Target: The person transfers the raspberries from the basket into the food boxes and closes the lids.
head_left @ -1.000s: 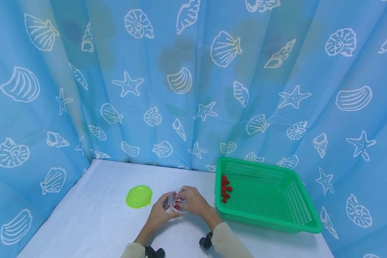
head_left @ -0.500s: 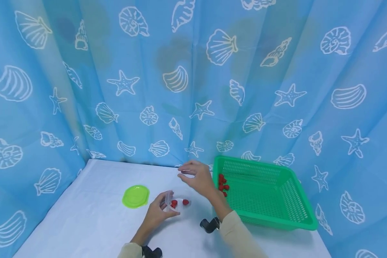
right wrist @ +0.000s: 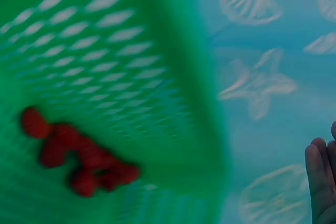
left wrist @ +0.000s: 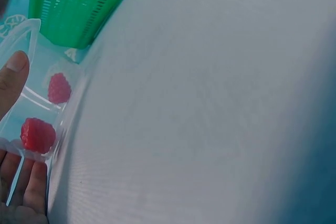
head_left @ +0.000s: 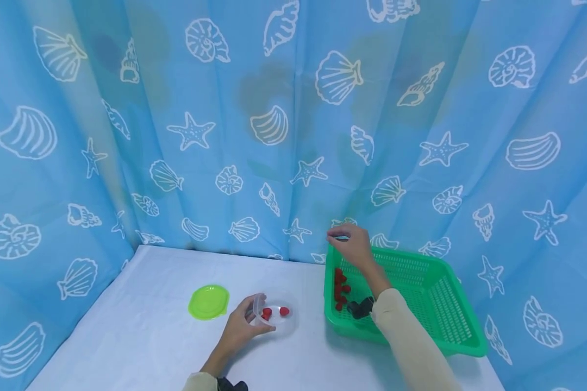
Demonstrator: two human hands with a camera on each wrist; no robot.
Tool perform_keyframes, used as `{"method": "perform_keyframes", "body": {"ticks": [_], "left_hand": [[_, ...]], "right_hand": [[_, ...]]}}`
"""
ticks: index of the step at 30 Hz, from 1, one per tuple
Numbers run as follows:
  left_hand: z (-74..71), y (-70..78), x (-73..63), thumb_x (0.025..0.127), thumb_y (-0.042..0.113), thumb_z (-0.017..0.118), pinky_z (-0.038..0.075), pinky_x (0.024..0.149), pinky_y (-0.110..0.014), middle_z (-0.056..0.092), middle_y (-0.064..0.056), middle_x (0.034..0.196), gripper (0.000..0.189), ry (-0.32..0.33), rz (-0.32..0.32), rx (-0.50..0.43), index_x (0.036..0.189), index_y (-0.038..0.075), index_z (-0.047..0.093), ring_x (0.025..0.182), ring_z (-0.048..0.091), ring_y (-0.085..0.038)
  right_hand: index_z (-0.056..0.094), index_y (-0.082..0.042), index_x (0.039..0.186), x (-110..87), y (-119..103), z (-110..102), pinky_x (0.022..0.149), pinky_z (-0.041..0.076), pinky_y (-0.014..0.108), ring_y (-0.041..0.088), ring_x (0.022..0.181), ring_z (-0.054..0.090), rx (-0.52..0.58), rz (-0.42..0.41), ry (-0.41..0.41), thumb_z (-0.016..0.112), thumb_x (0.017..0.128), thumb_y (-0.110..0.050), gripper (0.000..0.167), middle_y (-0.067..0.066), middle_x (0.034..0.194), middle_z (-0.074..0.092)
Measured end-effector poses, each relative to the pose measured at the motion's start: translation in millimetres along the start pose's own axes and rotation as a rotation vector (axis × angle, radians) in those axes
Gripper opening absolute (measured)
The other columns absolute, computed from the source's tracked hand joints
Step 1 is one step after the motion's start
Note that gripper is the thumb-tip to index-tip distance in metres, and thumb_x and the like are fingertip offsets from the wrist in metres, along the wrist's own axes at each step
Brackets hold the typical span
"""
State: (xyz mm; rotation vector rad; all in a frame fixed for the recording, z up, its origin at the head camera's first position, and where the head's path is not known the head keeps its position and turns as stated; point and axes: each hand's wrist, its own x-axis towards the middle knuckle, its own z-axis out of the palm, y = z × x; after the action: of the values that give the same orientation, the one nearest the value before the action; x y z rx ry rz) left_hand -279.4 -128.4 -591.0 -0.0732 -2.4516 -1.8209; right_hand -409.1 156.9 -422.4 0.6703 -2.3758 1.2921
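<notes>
Left grip (head_left: pixel 239 326) clamped on tub (head_left: pixel 285 326); right grip (head_left: pixel 355 247) loosely apart; head view alone shows lid (head_left: pixel 208 302).

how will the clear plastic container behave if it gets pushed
The clear plastic container looks thin-walled, so it is probably light and may flex. The few raspberries inside would likely roll if the left hand tilted it.

1. A curtained-off work spot; home or lab, cannot tell.
2. Blue shell-print curtain (head_left: pixel 293 138) hangs beyond the grip of the left hand (head_left: pixel 241 327) and to both sides.
3. White table (head_left: pixel 149 326) spreads beneath that grip.
</notes>
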Motion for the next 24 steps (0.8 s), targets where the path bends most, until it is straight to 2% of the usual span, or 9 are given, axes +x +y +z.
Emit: {"method": "perform_keyframes", "body": {"ticks": [4,9,17,24], "left_hand": [[-2.2,-1.9,-0.9,0.065,0.034,0.091,0.04,0.105,-0.048,0.056,-0.003,0.137,0.084,0.0,-0.004,-0.007,0.137,0.017,0.051,0.134,0.044,-0.031],[-2.4,-2.3,0.7,0.066,0.036,0.09,0.041,0.105,-0.048,0.056,-0.001,0.136,0.083,0.0,0.0,-0.001,0.137,0.019,0.051,0.134,0.044,-0.03],[-0.1,0.4,-0.9,0.067,0.035,0.09,0.04,0.106,-0.048,0.056,-0.001,0.137,0.082,-0.011,-0.006,-0.004,0.137,0.02,0.051,0.133,0.045,-0.03],[-0.9,0.4,1.9,0.067,0.033,0.09,0.04,0.106,-0.048,0.056,0.0,0.136,0.082,-0.002,0.002,-0.001,0.137,0.019,0.051,0.133,0.045,-0.029]], "right_hand": [[0.074,-0.003,0.105,-9.1,29,0,0.082,0.057,0.043,0.028,0.098,0.066,-0.06,0.155,-0.085,0.071,0.09,-0.014,0.019,0.01,0.103,0.071],[0.072,0.0,0.108,-21.1,62,1,0.081,0.056,0.046,0.032,0.1,0.064,-0.04,0.264,-0.115,0.069,0.091,-0.013,0.021,0.015,0.106,0.07],[0.072,-0.001,0.111,-44.5,101,-1,0.083,0.056,0.046,0.034,0.103,0.064,-0.065,0.384,-0.166,0.069,0.091,-0.011,0.023,0.015,0.11,0.07],[0.074,-0.006,0.111,-46.5,116,3,0.082,0.057,0.044,0.032,0.103,0.065,-0.144,0.385,-0.226,0.071,0.089,-0.014,0.023,0.012,0.111,0.07]]}}
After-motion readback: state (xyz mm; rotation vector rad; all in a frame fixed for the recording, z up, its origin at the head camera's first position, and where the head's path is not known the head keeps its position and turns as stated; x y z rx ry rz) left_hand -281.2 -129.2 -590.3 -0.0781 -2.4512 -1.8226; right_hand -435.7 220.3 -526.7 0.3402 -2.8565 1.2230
